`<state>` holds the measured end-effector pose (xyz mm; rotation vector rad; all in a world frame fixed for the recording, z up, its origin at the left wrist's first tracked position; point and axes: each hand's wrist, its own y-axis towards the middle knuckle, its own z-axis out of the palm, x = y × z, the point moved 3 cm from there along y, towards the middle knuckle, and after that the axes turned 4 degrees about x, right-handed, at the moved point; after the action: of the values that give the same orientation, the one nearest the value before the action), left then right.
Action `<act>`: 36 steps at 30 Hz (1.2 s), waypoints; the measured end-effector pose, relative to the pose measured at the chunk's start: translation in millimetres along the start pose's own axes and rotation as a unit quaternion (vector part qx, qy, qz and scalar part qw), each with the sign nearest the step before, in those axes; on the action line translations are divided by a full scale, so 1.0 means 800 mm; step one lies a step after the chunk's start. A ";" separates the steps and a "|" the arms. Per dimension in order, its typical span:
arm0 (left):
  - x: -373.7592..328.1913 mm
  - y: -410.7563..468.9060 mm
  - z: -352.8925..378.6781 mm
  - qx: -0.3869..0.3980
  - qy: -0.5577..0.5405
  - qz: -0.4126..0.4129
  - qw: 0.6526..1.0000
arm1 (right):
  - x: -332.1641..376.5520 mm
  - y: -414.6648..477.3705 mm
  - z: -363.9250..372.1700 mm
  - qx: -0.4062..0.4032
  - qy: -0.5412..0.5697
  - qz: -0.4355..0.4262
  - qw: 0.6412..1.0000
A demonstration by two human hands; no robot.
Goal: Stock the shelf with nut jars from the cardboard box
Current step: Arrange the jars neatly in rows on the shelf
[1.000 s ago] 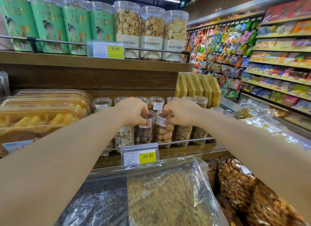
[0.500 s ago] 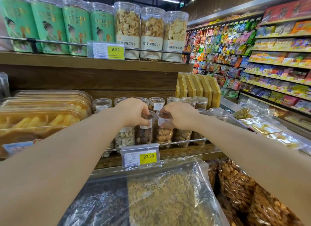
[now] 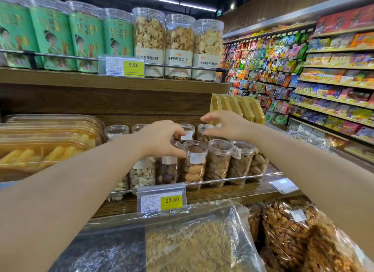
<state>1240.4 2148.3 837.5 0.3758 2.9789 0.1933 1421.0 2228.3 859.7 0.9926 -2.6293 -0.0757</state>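
Nut jars (image 3: 219,160) stand front row on shelf (image 3: 232,192). L hand (image 3: 159,138) grips dark-nut jar (image 3: 168,170) at lid. R hand (image 3: 224,126) fingers spread over back-row jar (image 3: 200,137), contact unclear.

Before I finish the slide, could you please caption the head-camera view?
Left hand grips a front-row nut jar on the wooden shelf while the right hand hovers open above the back-row jars.
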 end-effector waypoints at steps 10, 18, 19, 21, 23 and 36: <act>-0.034 0.031 0.023 0.043 0.025 0.053 0.997 | -0.065 0.073 0.019 0.074 -0.122 0.060 0.988; -0.035 0.029 0.022 0.043 0.004 0.051 0.998 | -0.075 0.097 0.030 0.100 -0.153 0.039 0.982; -0.034 0.028 0.022 0.042 0.001 0.049 0.998 | -0.072 0.097 0.030 0.087 -0.148 0.036 0.985; -0.033 0.026 0.023 0.037 -0.007 0.043 0.998 | -0.065 0.099 0.036 0.065 -0.162 0.036 0.984; -0.033 0.025 0.024 0.034 -0.017 0.041 0.998 | -0.060 0.101 0.039 0.056 -0.199 0.042 0.977; -0.031 0.026 0.027 0.032 -0.044 0.024 0.998 | -0.071 0.091 0.034 0.042 -0.240 0.028 0.969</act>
<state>1272.2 2164.7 822.0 0.4503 2.8958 0.0845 1406.1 2318.7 830.0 1.0332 -3.1204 -0.2178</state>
